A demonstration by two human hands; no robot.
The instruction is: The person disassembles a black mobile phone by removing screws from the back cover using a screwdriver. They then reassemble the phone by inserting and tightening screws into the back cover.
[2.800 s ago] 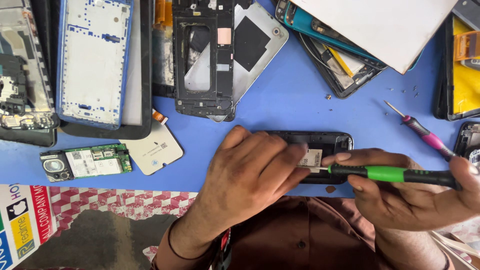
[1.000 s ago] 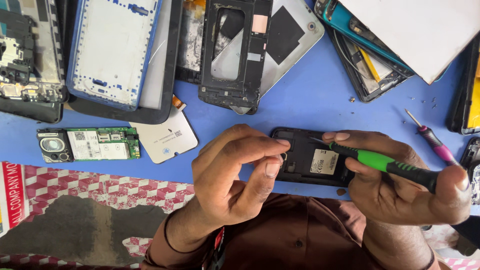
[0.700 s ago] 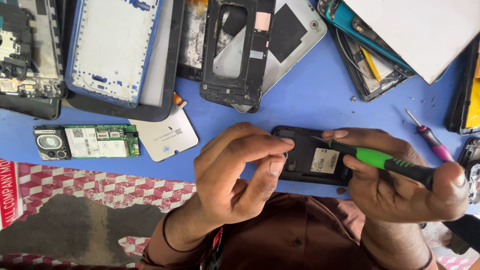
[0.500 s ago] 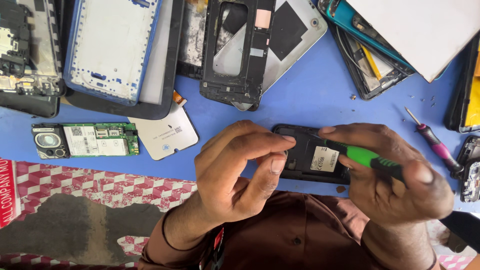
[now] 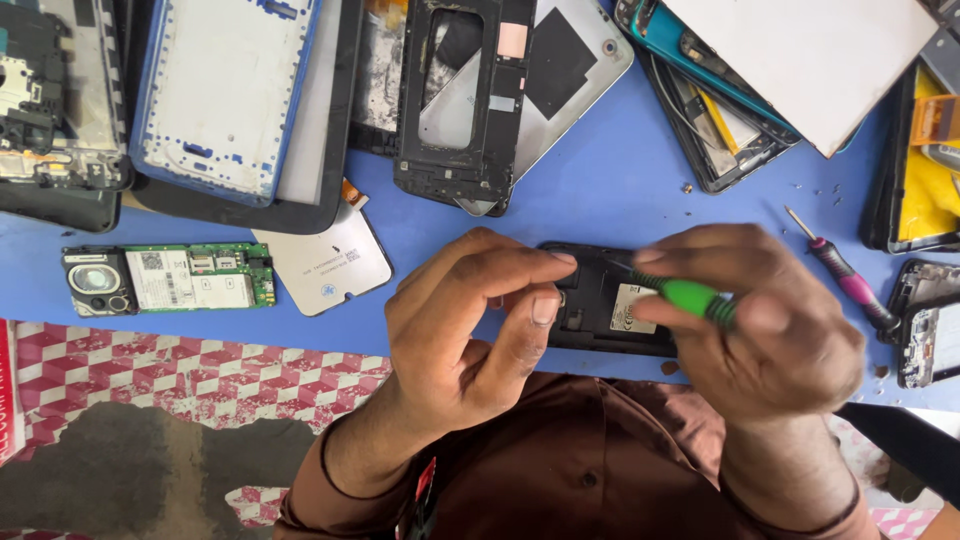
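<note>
The flat blue table top (image 5: 620,190) is full of phone parts. Near its front edge lies a small black phone body with its back off (image 5: 605,305). The left hand (image 5: 470,330) is just over the left end of this phone, with the thumb and first finger pinched close together; I cannot tell if something tiny is between them. The right hand (image 5: 770,320) looks blurry. Its fingers are wrapped tight around a screwdriver with a green and black handle (image 5: 690,297), and the thin tip points at the phone.

A second screwdriver with a pink handle (image 5: 845,280) lies on the table, to the right. To the left lie a green circuit board with a round camera part (image 5: 165,280) and a thin silver plate (image 5: 322,262). Further back sit a white and blue phone frame (image 5: 225,95) and a black phone frame with holes (image 5: 460,100). Below the table edge is a red and white checked cloth (image 5: 190,375).
</note>
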